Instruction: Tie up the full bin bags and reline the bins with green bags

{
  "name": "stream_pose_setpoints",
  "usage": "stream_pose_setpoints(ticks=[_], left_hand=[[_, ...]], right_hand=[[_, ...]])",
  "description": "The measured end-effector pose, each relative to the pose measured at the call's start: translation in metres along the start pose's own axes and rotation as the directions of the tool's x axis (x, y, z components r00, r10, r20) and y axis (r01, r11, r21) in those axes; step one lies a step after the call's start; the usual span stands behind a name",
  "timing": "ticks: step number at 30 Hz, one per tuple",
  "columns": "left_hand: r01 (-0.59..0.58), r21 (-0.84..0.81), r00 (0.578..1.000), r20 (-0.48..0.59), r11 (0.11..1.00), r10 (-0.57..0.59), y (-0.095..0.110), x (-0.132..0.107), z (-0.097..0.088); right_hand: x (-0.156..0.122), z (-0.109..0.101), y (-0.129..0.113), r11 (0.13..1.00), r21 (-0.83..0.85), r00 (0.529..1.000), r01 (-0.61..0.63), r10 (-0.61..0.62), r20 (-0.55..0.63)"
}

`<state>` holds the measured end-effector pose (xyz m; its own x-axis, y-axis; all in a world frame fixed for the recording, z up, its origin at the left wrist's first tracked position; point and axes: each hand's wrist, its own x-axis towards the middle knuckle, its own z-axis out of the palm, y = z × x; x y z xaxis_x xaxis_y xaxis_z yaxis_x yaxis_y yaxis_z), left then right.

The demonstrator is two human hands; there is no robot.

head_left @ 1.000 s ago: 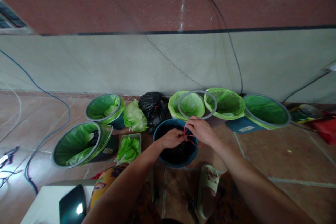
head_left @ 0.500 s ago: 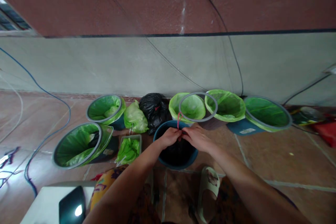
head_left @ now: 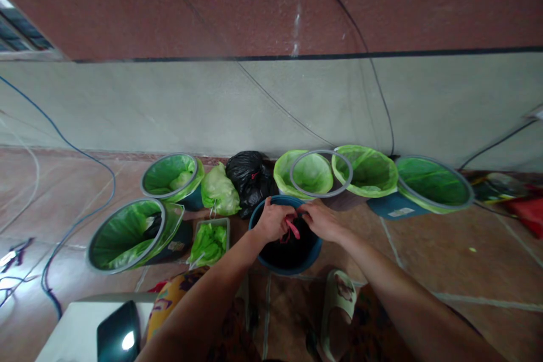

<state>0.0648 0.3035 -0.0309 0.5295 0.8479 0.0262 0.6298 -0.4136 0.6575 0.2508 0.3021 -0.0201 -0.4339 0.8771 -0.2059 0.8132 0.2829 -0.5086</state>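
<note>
At bottom centre sits one pale slipper [head_left: 337, 305]. Just above it, two hands meet over one round blue plastic bin [head_left: 311, 257] holding a black liner bag [head_left: 284, 253] — the left hand [head_left: 271, 220] is curled tight on a red plastic drawstring [head_left: 292, 230], and the right hand [head_left: 323, 220] pinches the same string, fingers closed. Left of the bin lies one small clear box of folded green bags [head_left: 208, 242]. Farther back, five green-lined round bins [head_left: 123, 229] line the grey wall [head_left: 169, 107] — two at left, three at right — with one tied pale green bag [head_left: 218, 191] and one tied black bag [head_left: 248, 176] between them.
</note>
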Motion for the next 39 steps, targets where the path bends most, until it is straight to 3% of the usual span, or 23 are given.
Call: stream_pose_setpoints(ticks=[3,8,12,15,17,18,22,25,29,32,34,36,39], left_hand=[[-0.107,0.12,0.994,-0.023,0.987,0.11,0.004,-0.003,0.0],[-0.229,0.276,0.969,-0.026,0.933,0.245,0.012,-0.005,-0.002],[-0.219,0.384,0.949,-0.13,0.897,0.288,0.013,-0.007,0.0],[-0.206,0.462,0.931,-0.179,0.863,0.318,0.01,-0.007,0.001],[-0.197,0.48,0.933,-0.177,0.855,0.314,0.009,-0.006,0.001],[-0.186,0.484,0.938,-0.172,0.855,0.301,0.009,-0.005,0.001],[-0.054,0.496,0.981,-0.136,0.866,0.139,0.01,-0.003,-0.002],[0.089,0.475,0.994,-0.093,0.875,-0.051,0.011,-0.003,-0.001],[0.317,0.291,0.948,-0.101,0.903,-0.3,0.009,-0.001,0.0],[0.47,-0.078,0.879,-0.047,0.879,-0.474,0.006,0.003,0.0],[0.539,-0.399,0.819,0.043,0.742,-0.572,0.005,0.005,0.0],[0.527,-0.664,0.779,0.127,0.531,-0.614,0.006,0.005,0.002],[0.401,-0.867,0.814,0.19,0.295,-0.549,0.009,0.003,0.007]], right_hand=[[0.004,0.004,0.0,0.987,0.147,0.996,0.068,-0.061,-0.058],[0.009,0.014,-0.002,0.908,0.416,0.999,0.046,-0.048,-0.006],[0.013,0.02,0.004,0.714,0.697,0.995,0.064,-0.1,0.01],[0.014,0.022,0.007,0.595,0.803,0.99,0.043,-0.132,0.044],[0.013,0.021,0.007,0.626,0.779,0.994,0.039,-0.102,0.032],[0.013,0.019,0.007,0.684,0.728,0.998,0.041,-0.068,0.008],[0.011,0.01,0.005,0.963,0.267,0.985,-0.028,0.073,-0.159],[0.009,0.009,0.005,0.995,-0.014,0.981,-0.101,0.097,-0.17],[0.007,0.012,0.007,0.973,-0.148,0.984,-0.179,0.174,-0.045],[0.005,0.011,0.008,0.958,-0.164,0.971,-0.236,0.241,0.009],[0.005,0.01,0.008,0.95,-0.165,0.963,-0.264,0.27,0.015],[0.005,0.01,0.009,0.944,-0.165,0.956,-0.286,0.293,0.02],[0.006,0.011,0.01,0.941,-0.149,0.95,-0.303,0.311,0.035]])
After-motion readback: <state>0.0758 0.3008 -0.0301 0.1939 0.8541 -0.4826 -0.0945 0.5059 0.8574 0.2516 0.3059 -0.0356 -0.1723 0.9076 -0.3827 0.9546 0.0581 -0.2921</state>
